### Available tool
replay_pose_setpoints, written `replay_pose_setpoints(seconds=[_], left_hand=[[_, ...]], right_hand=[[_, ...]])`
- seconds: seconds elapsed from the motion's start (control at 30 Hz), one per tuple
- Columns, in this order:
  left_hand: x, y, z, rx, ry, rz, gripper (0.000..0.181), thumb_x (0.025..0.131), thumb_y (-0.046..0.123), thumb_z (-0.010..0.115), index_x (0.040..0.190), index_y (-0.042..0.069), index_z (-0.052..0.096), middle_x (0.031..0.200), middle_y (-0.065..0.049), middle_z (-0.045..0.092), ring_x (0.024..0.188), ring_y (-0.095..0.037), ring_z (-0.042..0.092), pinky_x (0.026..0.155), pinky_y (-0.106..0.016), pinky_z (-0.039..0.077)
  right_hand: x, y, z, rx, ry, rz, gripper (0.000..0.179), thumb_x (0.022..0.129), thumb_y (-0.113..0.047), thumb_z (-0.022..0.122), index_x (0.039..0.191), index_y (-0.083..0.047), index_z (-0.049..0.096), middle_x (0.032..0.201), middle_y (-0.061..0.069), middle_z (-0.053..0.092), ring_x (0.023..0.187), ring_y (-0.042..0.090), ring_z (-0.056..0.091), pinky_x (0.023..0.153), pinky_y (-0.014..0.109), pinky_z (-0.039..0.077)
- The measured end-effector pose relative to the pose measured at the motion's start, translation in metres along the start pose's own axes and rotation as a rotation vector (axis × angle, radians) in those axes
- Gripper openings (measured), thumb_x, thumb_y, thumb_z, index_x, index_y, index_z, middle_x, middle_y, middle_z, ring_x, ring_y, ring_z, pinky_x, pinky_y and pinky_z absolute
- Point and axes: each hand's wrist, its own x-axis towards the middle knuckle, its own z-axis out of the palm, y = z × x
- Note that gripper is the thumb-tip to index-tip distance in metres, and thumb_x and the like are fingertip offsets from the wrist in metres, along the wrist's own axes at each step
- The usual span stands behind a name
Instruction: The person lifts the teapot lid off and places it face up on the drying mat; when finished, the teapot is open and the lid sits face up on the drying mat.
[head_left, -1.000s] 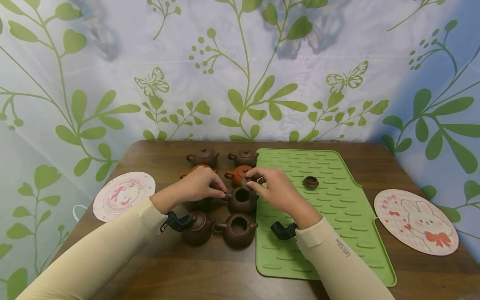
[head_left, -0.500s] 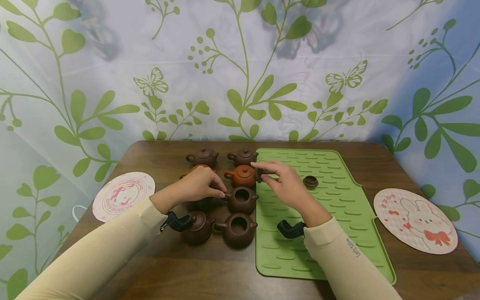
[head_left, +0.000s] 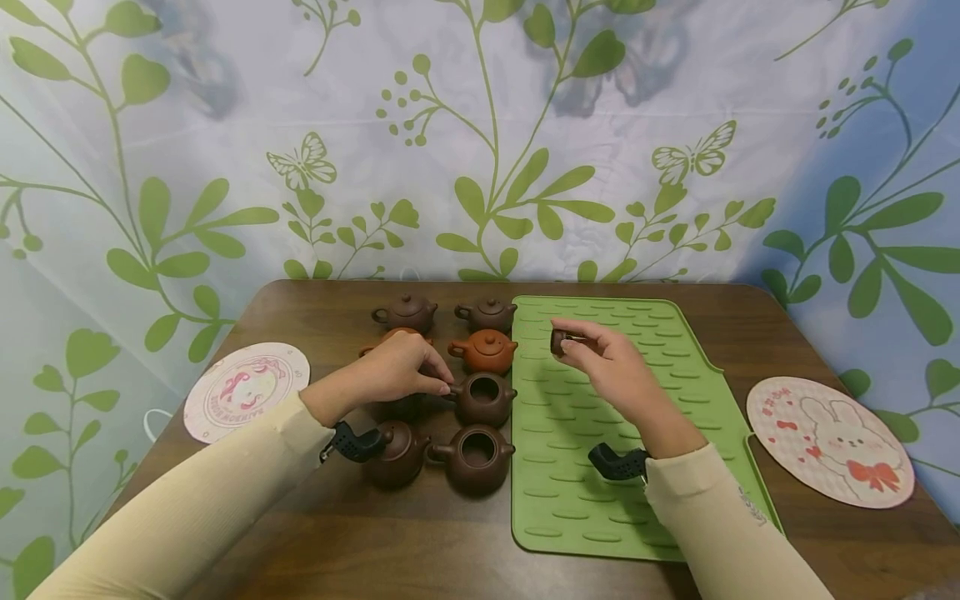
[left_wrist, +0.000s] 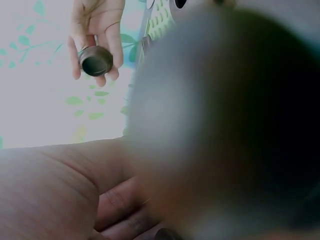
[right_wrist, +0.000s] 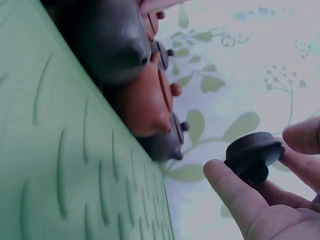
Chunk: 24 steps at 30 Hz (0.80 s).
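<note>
Pinching a lid (head_left: 558,342) over the mat (head_left: 551,467), the right hand (head_left: 611,362) could drop it if that pinch slips; the left hand (head_left: 390,368) grips a pot (head_left: 486,414) a jerk might tip.

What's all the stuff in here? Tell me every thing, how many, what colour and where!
Dark pots: 6, brown, in pairs; two lack lids, one is mostly hidden
Orange pots: 2, orange, among the dark ones
Mat: 1, green, right of the pots
Loose lid: 1, brown, held above the mat
Dark bits: count unclear, top edge of the left wrist view
Table: 1, brown, under the pots
Round pads: 2, pink and white, table's two sides
Cloth: 1, white with green leaves, behind
Sleeves: 2, cream, both arms
Wrist cameras: 2, black, both wrists
Left hand: 1, bare, holding an open dark pot
Right hand: 1, bare, holding the lid
</note>
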Motion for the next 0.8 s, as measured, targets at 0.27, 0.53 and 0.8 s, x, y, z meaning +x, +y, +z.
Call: replay_pose_setpoints(seconds=[0.27,0.53,0.8], left_hand=[[0.000,-0.001,0.000,0.005,0.004,0.005,0.006,0.093,0.020,0.085,0.098,0.018,0.087,0.093,0.013,0.076,0.083,-0.003,0.069,0.074,-0.031,0.056],[0.001,-0.002,0.000,0.015,0.000,0.006,0.006,0.093,0.021,0.085,0.099,0.019,0.087,0.092,0.014,0.076,0.083,-0.001,0.068,0.074,-0.030,0.056],[0.001,-0.003,0.001,0.006,0.003,0.009,0.007,0.094,0.021,0.084,0.099,0.019,0.087,0.093,0.015,0.076,0.084,-0.001,0.068,0.075,-0.031,0.056]], right_hand=[[-0.013,0.012,-0.025,-0.205,0.084,0.061,0.054,0.105,-0.031,0.071,0.154,-0.015,0.055,0.146,0.012,0.058,0.134,0.028,0.056,0.106,0.052,0.047],[-0.021,0.016,-0.052,-0.263,0.173,0.057,0.059,0.100,-0.020,0.078,0.152,-0.006,0.054,0.148,0.019,0.057,0.137,0.040,0.053,0.101,0.047,0.051],[-0.025,0.016,-0.066,-0.400,0.199,0.066,0.050,0.097,-0.013,0.080,0.141,0.000,0.059,0.139,0.021,0.064,0.127,0.040,0.061,0.080,0.017,0.050]])
